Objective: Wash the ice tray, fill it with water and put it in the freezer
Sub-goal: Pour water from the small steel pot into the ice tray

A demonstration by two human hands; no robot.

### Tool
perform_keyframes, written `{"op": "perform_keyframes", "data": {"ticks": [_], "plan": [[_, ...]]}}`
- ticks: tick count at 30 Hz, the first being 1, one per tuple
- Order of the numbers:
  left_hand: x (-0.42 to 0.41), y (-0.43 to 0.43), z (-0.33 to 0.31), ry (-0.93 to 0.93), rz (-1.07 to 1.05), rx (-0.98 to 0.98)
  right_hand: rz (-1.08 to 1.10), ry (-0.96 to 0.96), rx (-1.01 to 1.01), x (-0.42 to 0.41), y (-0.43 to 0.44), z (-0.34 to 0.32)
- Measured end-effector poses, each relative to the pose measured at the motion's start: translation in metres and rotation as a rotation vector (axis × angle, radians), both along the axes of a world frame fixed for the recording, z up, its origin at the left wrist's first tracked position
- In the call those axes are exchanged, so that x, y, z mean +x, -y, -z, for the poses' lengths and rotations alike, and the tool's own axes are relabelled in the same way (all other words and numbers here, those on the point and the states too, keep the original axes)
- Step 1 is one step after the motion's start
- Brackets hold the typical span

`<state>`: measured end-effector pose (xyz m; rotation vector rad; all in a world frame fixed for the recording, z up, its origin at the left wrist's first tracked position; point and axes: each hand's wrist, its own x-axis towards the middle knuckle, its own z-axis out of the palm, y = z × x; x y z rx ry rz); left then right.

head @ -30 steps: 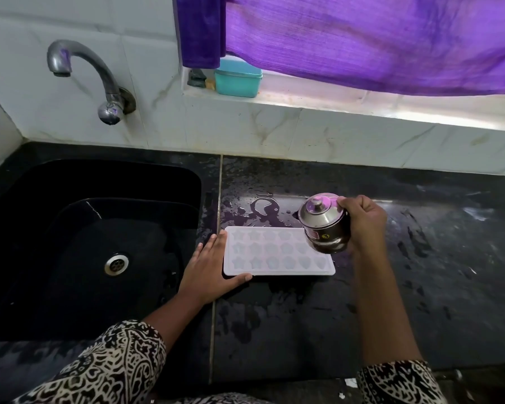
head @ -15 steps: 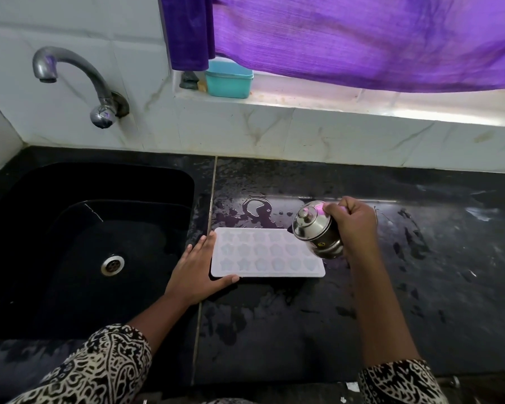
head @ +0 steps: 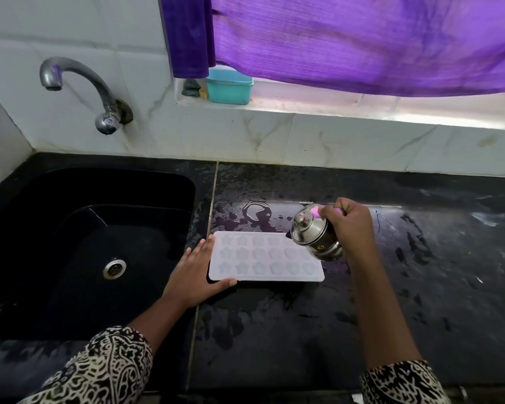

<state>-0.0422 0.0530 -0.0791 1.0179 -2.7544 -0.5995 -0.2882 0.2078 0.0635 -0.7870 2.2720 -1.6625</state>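
Two hands are seen in the head view, each with its own job. The tray [head: 265, 256] lies flat on the wet counter [head: 420, 287], just beside the sink [head: 70, 243] at its 3 o'clock side. The left hand [head: 197, 272] is laid flat with fingers spread, thumb along the near edge and fingers against the left end; probably the tray is steadied so that it does not slide on the wet stone. The right hand [head: 349, 225] is wrapped around a steel pot [head: 314, 231], which is tilted toward 9 o'clock over the tray's right end, as if for pouring into the cells.

No stream of water can be made out, and the pot's spout is hidden. How many cells are filled cannot be told. The tray's corner at 1 o'clock is covered by the pot. The freezer is not in view.
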Motion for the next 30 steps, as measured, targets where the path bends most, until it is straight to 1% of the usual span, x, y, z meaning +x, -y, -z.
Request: {"op": "perform_keyframes", "data": {"ticks": [12,30], "plan": [[-0.0008,0.0003,0.0001,-0.017,-0.004,-0.004,-0.031,-0.040,0.000,-0.0036,-0.0019,-0.0007],[-0.0011,0.0004,0.0002,-0.003,-0.001,-0.013,-0.050,-0.040,0.015,-0.0074,0.0020,0.0046]]}}
